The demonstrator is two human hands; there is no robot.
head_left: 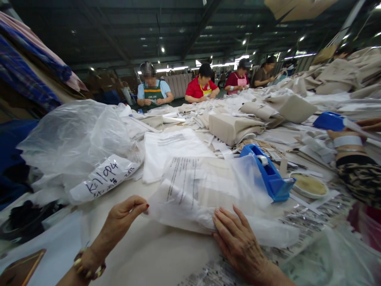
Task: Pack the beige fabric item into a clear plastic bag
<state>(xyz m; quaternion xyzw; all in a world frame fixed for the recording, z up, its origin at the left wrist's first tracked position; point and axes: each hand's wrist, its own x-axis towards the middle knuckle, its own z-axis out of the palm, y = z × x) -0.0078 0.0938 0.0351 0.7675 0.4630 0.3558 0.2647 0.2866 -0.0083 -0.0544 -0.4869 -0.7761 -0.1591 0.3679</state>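
Note:
A frosted plastic bag [178, 198] with printed text lies in front of me, with folded beige cloth showing through it. My left hand [123, 216], a beaded bracelet on its wrist, is closed in a pinch at the bag's left corner. Flat on the near edge of the bag rests my right hand [238, 238], its fingers stretched out. Behind the bag is a stack of white printed plastic bags [169, 147]. A blue tape dispenser [269, 172] stands against the bag's right side.
A large clear plastic sack [77, 139] with handwriting bulges at left. Near the dispenser sits a round dish [308, 184]. At right, a co-worker's arm [358, 159] reaches in beside another blue dispenser [329, 121]. Beige cloth [235, 127] is heaped beyond; several people work across the table.

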